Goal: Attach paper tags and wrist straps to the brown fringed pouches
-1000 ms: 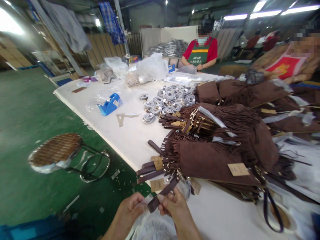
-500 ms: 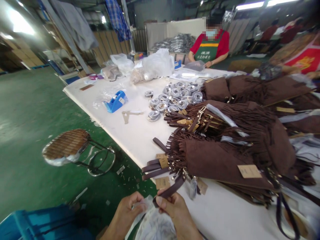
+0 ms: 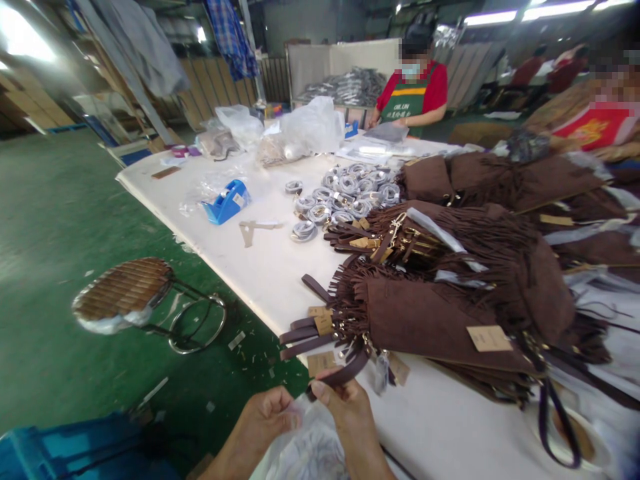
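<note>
At the bottom of the view my right hand [image 3: 345,407] pinches the end of a dark brown strap [image 3: 343,373] that runs up to a pile of brown fringed suede bags [image 3: 430,320]. My left hand [image 3: 265,423] is closed on the edge of a clear plastic bag [image 3: 305,450] lying below the strap. Both hands sit at the near edge of a long white table [image 3: 260,267]. Paper tags [image 3: 489,338] hang on the bags.
A heap of coiled grey straps [image 3: 345,197], a blue tape dispenser [image 3: 225,202] and plastic bags [image 3: 310,130] lie farther up the table. A round stool [image 3: 123,297] stands on the green floor at left; a blue crate [image 3: 75,453] is at bottom left. A person in a green apron [image 3: 410,100] works at the far end.
My right hand has drawn the strap end slightly up and curved it; the plastic bag has spread wider beneath both hands. The camera view has shifted a little.
</note>
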Available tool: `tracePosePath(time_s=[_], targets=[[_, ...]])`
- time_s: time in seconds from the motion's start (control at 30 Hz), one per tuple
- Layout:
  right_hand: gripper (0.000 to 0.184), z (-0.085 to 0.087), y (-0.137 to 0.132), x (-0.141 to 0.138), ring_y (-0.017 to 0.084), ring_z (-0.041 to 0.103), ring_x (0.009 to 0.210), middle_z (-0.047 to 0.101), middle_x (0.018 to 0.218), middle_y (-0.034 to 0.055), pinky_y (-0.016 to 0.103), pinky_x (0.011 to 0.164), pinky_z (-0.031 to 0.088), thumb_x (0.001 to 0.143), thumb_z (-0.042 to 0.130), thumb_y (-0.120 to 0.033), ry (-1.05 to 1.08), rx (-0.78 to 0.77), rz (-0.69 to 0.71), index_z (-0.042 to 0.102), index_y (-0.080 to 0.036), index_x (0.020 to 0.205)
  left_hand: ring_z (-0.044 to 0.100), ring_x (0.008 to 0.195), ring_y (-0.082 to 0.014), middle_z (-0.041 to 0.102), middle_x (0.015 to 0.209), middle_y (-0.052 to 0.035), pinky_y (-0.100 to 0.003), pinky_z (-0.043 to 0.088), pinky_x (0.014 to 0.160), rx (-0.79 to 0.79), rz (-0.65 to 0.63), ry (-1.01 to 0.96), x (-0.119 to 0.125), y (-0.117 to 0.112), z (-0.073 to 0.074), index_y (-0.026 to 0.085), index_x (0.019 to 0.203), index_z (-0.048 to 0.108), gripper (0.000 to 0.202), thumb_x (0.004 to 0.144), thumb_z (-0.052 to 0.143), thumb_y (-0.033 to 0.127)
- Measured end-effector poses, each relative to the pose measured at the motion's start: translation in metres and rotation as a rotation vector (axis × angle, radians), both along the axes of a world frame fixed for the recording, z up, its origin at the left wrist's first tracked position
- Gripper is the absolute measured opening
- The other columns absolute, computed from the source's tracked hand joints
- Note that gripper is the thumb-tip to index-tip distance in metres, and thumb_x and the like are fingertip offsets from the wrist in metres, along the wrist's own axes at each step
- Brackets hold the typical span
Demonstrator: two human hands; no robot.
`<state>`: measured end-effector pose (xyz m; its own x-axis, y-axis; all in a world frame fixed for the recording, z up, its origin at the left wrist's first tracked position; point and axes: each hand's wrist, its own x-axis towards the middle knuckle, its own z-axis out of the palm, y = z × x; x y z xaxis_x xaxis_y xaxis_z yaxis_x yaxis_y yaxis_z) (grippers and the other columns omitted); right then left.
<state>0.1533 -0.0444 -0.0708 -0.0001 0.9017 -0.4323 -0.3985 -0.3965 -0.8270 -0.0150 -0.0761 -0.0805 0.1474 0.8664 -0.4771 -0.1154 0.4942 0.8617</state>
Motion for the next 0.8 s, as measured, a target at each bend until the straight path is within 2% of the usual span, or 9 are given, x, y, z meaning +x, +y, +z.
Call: tracePosePath(time_s=[0.17,0.5,0.6,0.8], targets=[[0.033,0.005,-0.001,-0.003,0.016,0.058,0.063,0.067,0.066,0.0023,0.026,0.06,0.045,0.057,0.083,-0.036,-0.011,-0.004,-0.062,0.068,-0.015,0.077,0.039,0.05,-0.009,0.05,0.053,0.0029,-0.021,0.027,0.048,-0.009,0.022,0.037,0.008,0.003,0.004,0.014,0.063,0.054,0.044,0.058,0.082,0.048],[0.034,0.005,-0.004,-0.001,0.017,0.057,0.065,0.067,0.067,0.0024,0.028,0.062,0.045,0.056,0.083,-0.038,-0.067,-0.027,-0.054,0.068,-0.016,0.077,0.043,0.053,-0.011,0.052,0.055,0.0033,-0.022,0.03,0.051,0.013,0.088,0.157,0.01,0.005,0.011,0.014,0.062,0.055,0.034,0.062,0.078,0.039],[0.034,0.003,-0.005,0.002,0.018,0.058,0.066,0.068,0.07,0.0029,0.028,0.064,0.045,0.058,0.082,-0.038,-0.088,-0.025,-0.026,0.068,-0.016,0.078,0.045,0.055,-0.0118,0.054,0.058,0.0024,-0.022,0.032,0.053,0.018,0.068,0.171,0.01,0.003,0.012,0.014,0.065,0.056,0.03,0.066,0.075,0.037],[0.031,0.002,-0.005,0.009,0.021,0.061,0.077,0.07,0.079,0.0062,0.03,0.071,0.046,0.062,0.08,-0.038,-0.131,-0.007,0.117,0.07,-0.015,0.079,0.048,0.059,-0.0127,0.057,0.06,0.0018,-0.022,0.034,0.056,0.077,0.047,0.235,0.009,0.0,0.011,0.014,0.068,0.059,0.028,0.071,0.073,0.039]])
